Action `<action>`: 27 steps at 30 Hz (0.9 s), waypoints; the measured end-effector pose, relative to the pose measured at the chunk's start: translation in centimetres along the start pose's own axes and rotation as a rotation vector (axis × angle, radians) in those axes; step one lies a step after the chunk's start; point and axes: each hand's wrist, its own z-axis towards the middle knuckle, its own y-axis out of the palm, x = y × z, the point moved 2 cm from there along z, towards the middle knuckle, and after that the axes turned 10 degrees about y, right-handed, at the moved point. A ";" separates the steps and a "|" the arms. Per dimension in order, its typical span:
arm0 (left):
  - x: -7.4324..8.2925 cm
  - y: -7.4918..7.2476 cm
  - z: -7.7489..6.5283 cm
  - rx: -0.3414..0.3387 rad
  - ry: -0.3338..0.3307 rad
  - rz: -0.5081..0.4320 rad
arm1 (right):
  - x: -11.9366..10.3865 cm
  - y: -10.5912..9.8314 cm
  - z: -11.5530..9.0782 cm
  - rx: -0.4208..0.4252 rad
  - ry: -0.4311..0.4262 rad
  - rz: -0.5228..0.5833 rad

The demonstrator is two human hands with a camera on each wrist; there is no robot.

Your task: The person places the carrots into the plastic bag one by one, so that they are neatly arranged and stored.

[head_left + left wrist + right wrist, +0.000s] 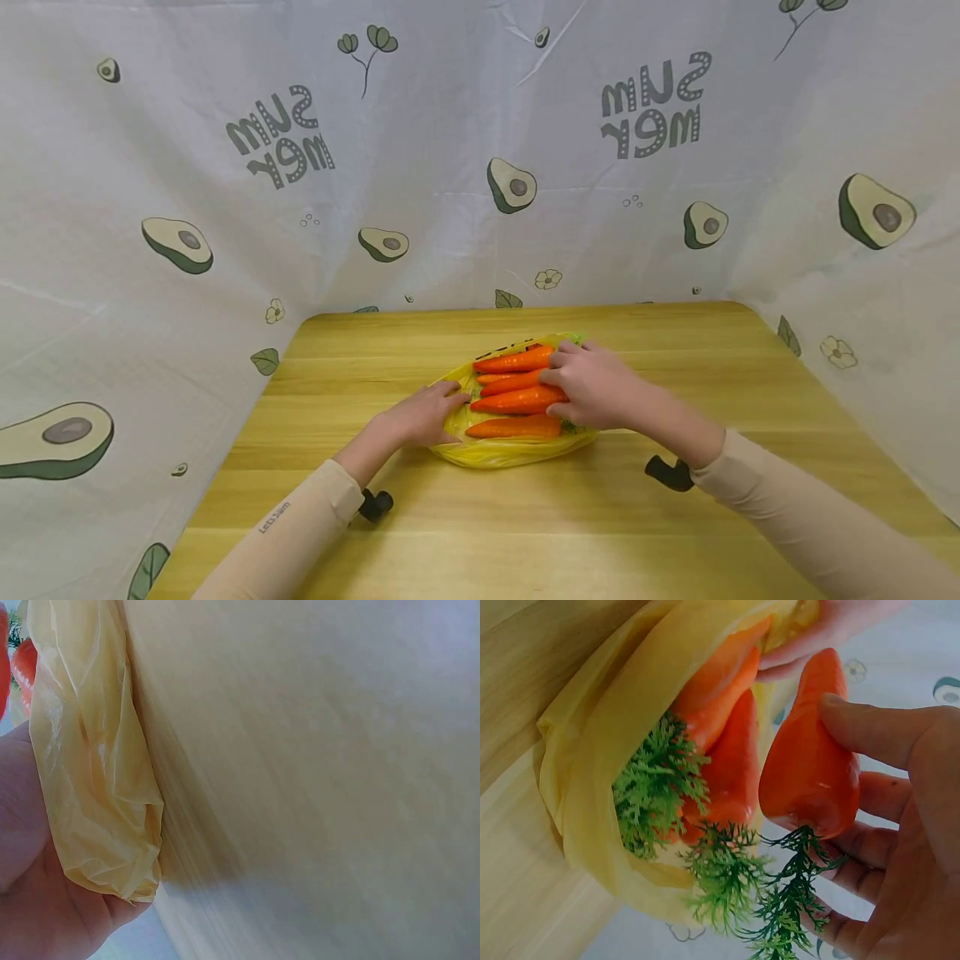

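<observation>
Several orange carrots with green leafy tops lie side by side in an open yellow plastic bag (495, 454) on the table. My right hand (600, 387) holds one carrot (810, 772) near the bag's right end, its thumb on the near side in the right wrist view and its fingers behind. Dark green leaves (799, 870) hang from that carrot's wide end. At the bag's left end my left hand (423, 414) grips the rim, partly hidden by crumpled plastic in the left wrist view. Another carrot (513, 427) lies along the bag's near side.
The wooden table (510, 533) extends around the bag on every side. Behind it and along both sides hangs a pale cloth (450, 125) printed with avocados. A black wrist mount (670, 473) sits under my right wrist, and another black mount (375, 505) is at the left one.
</observation>
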 end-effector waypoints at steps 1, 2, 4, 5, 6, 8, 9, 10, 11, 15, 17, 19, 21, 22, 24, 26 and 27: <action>0.0 0.0 0.0 -0.001 -0.001 0.001 | -0.1 0.2 0.1 0.003 -0.001 -0.011; 0.0 0.0 0.0 -0.001 -0.001 0.002 | -0.3 0.4 0.2 0.006 -0.004 -0.027; -0.1 0.1 0.1 -0.001 0.000 0.003 | -0.5 0.8 0.3 0.022 -0.010 -0.053; -0.1 0.1 0.1 -0.001 0.000 0.004 | -0.7 1.0 0.4 0.031 -0.013 -0.062; -0.1 0.1 0.1 -0.001 -0.001 0.005 | -0.8 1.1 0.4 0.042 -0.016 -0.065; -0.1 0.2 0.1 0.000 0.001 0.005 | -1.0 1.5 0.5 0.059 -0.019 -0.074; -0.1 0.2 0.1 -0.001 0.001 0.005 | -1.1 1.7 0.6 0.065 -0.020 -0.071; -0.2 0.2 0.1 -0.001 0.002 0.005 | -1.2 1.9 0.6 0.066 -0.021 -0.066; -0.2 0.2 0.1 0.000 0.000 0.004 | -1.2 2.1 0.7 0.068 -0.023 -0.060; -0.2 0.1 0.1 0.005 -0.001 0.008 | -1.4 2.7 0.8 0.071 -0.034 -0.049; -0.2 0.1 0.1 0.011 0.001 0.008 | -1.5 2.9 0.8 0.073 -0.033 -0.047; -0.1 0.0 0.1 0.013 0.003 0.008 | -1.6 3.0 0.9 0.074 -0.028 -0.043; -0.1 -0.1 0.1 0.013 0.003 0.006 | -1.7 3.0 1.0 0.072 -0.017 -0.035; -0.1 -0.1 0.1 0.012 0.003 0.005 | -1.7 3.1 1.0 0.073 -0.014 -0.032; -0.1 -0.1 0.1 0.010 0.000 0.002 | -1.8 3.1 1.0 0.073 -0.011 -0.027; -0.1 0.1 0.1 0.004 -0.002 0.001 | -1.8 3.2 0.9 0.077 -0.014 -0.023; -0.2 0.1 0.1 0.000 -0.004 0.000 | -1.8 3.2 0.8 0.081 -0.018 -0.022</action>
